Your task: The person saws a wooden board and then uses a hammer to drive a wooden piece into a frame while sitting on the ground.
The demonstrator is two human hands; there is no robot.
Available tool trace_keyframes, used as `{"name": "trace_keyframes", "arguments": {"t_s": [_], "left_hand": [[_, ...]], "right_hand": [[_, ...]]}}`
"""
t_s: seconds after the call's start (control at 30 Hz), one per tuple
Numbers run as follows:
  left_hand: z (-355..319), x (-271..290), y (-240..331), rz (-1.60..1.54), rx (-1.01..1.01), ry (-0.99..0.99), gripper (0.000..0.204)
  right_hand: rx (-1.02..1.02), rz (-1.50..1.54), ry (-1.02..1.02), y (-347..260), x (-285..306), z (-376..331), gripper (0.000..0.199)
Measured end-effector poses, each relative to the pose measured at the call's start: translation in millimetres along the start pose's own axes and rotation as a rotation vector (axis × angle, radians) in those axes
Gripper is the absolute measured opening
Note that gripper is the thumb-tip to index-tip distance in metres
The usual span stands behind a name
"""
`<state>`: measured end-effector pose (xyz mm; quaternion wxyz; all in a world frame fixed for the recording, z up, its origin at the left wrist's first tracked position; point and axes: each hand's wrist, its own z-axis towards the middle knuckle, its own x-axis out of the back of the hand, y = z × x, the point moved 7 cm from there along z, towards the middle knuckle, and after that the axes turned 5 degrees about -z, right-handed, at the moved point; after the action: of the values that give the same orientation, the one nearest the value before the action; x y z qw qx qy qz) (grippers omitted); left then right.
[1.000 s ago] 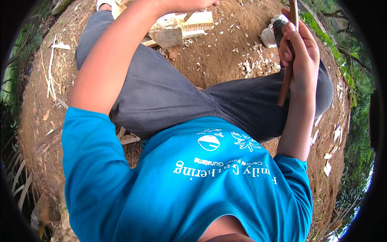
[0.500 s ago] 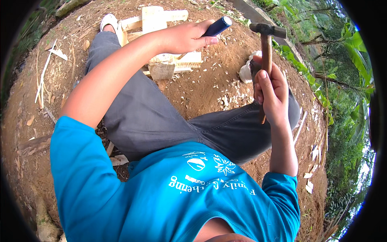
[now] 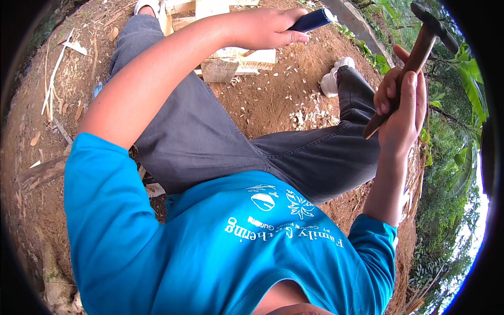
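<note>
2 hands are busy as I watch: the left hand is closed round a blue-handled chisel above pale wood blocks on the dirt ground; the right hand grips a wooden-handled hammer, raised beside the knee.

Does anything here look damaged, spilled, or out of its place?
Pale wood chips lie scattered over the bare soil beside the cut wooden block. Nothing else stands out: the left hand and right hand grip their tools firmly.
</note>
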<state>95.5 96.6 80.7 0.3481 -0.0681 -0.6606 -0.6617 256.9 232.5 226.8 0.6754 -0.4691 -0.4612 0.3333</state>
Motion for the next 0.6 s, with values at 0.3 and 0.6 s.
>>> {"name": "trace_keyframes", "arguments": {"t_s": [0.3, 0.6], "left_hand": [[2.1, -1.4, 8.0, 0.016, -0.021, 0.024, 0.046], [0.5, -0.9, 6.7, 0.053, 0.019, 0.034, 0.055]], "right_hand": [[-0.222, -0.053, -0.074, 54.5, -11.0, -22.2, 0.028], [0.100, -0.134, 0.055, 10.3, 11.8, -13.4, 0.051]]}}
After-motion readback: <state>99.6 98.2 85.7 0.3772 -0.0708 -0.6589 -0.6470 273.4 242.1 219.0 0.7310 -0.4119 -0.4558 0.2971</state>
